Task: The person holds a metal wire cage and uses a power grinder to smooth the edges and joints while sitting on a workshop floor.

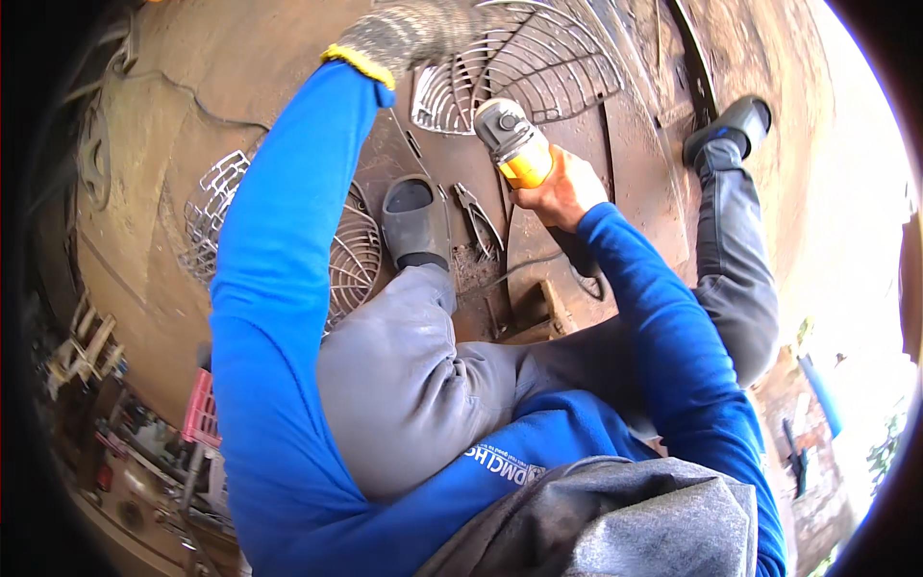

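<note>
The grey-headed yellow angle grinder point(517, 151) is held in front of the body, its barrel wrapped by the bare right grip point(562, 188). It can be judged fairly heavy, rigid and hard-shelled, best held firmly round the barrel with the fingers kept clear of the head. Beyond it, on the brown floor point(159, 317), a fan-shaped grille of curved grey metal bars point(553, 72) is laid; it would probably be found stiff and moderately light, with edges that may be rough, and is best taken by an outer bar. Whether the left grip point(413, 34), gloved in grey knit with a yellow cuff, is closed on the grille cannot be told, as it is blurred. On the grinder, a bright yellow collar is joined to a rounded grey head; on the grille, nested arcs are crossed by straighter ribs.
</note>
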The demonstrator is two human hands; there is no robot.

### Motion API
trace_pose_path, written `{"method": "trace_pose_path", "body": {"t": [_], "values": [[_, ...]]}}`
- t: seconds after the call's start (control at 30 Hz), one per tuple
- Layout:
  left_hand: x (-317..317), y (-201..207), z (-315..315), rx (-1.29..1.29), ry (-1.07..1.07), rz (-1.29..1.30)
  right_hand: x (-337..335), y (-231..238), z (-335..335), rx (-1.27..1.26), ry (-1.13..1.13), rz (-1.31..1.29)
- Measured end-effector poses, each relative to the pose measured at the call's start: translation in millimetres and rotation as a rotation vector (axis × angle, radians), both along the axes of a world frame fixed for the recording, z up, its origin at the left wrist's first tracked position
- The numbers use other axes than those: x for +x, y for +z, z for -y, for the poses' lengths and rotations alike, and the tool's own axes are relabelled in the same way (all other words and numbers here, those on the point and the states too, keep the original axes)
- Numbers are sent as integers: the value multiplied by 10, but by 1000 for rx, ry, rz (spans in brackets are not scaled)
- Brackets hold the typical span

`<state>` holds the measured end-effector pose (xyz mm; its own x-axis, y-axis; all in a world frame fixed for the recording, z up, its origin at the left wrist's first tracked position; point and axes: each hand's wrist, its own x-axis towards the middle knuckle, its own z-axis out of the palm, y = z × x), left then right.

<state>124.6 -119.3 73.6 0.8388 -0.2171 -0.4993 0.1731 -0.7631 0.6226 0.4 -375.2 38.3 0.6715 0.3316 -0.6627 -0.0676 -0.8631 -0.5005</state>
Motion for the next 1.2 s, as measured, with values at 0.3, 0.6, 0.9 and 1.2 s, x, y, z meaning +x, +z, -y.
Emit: {"method": "trace_pose_path", "body": {"t": [0.3,0.6,0.9,1.2], "values": [[34,193,136,69,117,7,130,-424,-192,11,88,-5],[96,113,197,58,161,-37,140,-312,-248,-7,136,-3],[127,68,241,88,234,-83,197,-215,-263,-47,188,-17],[78,-244,124,138,-17,93,175,-181,-232,-97,190,17]]}}
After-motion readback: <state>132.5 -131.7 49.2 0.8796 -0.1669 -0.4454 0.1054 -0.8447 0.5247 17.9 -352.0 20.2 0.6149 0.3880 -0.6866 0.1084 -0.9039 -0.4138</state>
